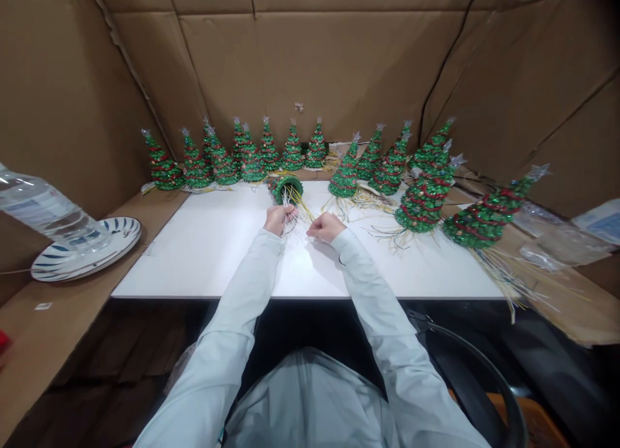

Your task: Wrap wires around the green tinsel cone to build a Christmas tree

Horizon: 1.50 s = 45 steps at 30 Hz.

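Observation:
A small green Christmas tree (279, 193) lies on its side on the white board, its hollow base facing me. White and yellow wires (301, 204) spill out of that opening toward my hands. My left hand (278, 219) is closed around a bunch of the white wires just below the base. To its right, my right hand (328, 226) is pinched near the wire ends; what sits between its fingertips is too fine to make out. Yellow wires pass between the two hands.
Several finished-looking trees (292, 148) stand along the back, and more trees (421, 199) with trailing wires stand at the right. A water bottle (53, 209) leans over a striped plate (123, 232) at left. Clear plastic bags (557, 241) lie far right; cardboard walls (310, 61) enclose the white board (194, 254).

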Each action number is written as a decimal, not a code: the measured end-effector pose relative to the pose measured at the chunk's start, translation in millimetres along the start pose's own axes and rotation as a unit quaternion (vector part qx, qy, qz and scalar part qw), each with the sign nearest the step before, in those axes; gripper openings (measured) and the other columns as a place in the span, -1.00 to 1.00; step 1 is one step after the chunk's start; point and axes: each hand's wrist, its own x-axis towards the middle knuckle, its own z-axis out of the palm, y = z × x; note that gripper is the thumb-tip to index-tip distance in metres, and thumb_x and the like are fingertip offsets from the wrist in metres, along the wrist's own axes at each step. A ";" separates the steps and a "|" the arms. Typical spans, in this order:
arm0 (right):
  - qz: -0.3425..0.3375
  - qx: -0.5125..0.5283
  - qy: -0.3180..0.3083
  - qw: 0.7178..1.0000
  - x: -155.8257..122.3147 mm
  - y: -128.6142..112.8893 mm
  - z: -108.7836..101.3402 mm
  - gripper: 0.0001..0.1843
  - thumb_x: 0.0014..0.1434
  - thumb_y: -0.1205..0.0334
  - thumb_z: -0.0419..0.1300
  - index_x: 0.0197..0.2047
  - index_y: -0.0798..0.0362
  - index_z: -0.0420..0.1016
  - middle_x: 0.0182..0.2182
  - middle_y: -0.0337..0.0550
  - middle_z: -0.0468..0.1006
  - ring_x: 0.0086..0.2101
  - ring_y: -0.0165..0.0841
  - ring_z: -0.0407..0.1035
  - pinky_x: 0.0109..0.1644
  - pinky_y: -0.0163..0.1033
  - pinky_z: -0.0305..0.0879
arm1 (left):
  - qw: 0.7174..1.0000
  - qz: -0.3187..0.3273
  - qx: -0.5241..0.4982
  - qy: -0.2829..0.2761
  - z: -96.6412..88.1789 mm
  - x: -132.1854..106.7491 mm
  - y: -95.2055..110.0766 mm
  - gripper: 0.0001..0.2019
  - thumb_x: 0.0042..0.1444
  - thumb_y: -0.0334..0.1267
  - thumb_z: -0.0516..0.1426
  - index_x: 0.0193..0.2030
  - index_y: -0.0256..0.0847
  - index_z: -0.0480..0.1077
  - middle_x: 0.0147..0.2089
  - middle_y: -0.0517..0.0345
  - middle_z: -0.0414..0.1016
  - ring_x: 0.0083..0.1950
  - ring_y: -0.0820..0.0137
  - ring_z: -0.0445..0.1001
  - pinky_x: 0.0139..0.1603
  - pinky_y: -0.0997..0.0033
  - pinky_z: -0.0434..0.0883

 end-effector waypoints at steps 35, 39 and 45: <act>0.064 0.168 0.502 0.846 54.0 78.8 -18.0 -0.67 -0.06 0.41 0.04 -0.21 0.14 0.49 -0.14 -0.01 0.47 -0.12 -0.26 0.34 0.01 -0.09 0.21 | 1.000 -0.001 -0.028 0.005 -0.5 0.8 -0.9 -0.86 -0.17 -0.67 0.14 -0.52 -0.41 0.35 -0.58 0.10 0.38 -0.49 0.46 0.44 -0.26 0.41 0.45; 0.008 0.066 0.493 0.867 50.0 61.0 -9.0 -0.75 0.04 0.37 0.02 -0.31 0.07 0.52 -0.15 -0.04 0.46 -0.08 -0.23 0.25 0.07 -0.02 0.11 | 1.000 -0.007 -0.027 0.005 0.9 0.8 0.1 -0.86 -0.16 -0.66 0.13 -0.56 -0.41 0.33 -0.59 0.07 0.38 -0.51 0.46 0.44 -0.27 0.42 0.45; -0.142 -0.021 0.340 0.930 37.6 -5.2 27.3 -0.79 0.07 0.20 0.10 -0.41 0.04 0.54 -0.09 -0.05 0.39 -0.02 -0.21 0.11 0.09 -0.07 0.06 | 1.000 0.002 -0.022 0.001 1.2 1.8 -1.1 -0.85 -0.18 -0.68 0.10 -0.59 -0.40 0.33 -0.62 0.12 0.38 -0.56 0.51 0.40 -0.40 0.51 0.42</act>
